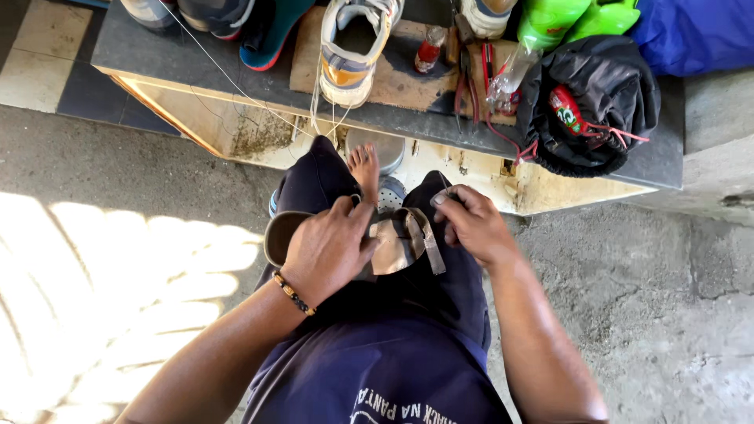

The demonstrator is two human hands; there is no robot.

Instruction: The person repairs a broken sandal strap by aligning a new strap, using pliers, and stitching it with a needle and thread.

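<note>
A worn tan sandal (397, 243) lies across my lap, sole toward my left. My left hand (326, 251) presses down on its middle and grips it; a beaded bracelet sits on that wrist. My right hand (471, 228) pinches the sandal's strap end at the right. My bare foot (364, 169) rests just beyond, on a slipper. My dark blue shorts and shirt fill the lower view.
A low dark bench (157, 59) runs across the top, carrying a white sneaker (349, 55), other shoes, a small red bottle (428, 51), red-handled pliers (471, 82), a black bag (597, 102) and green bottles (550, 20). Concrete floor lies on both sides.
</note>
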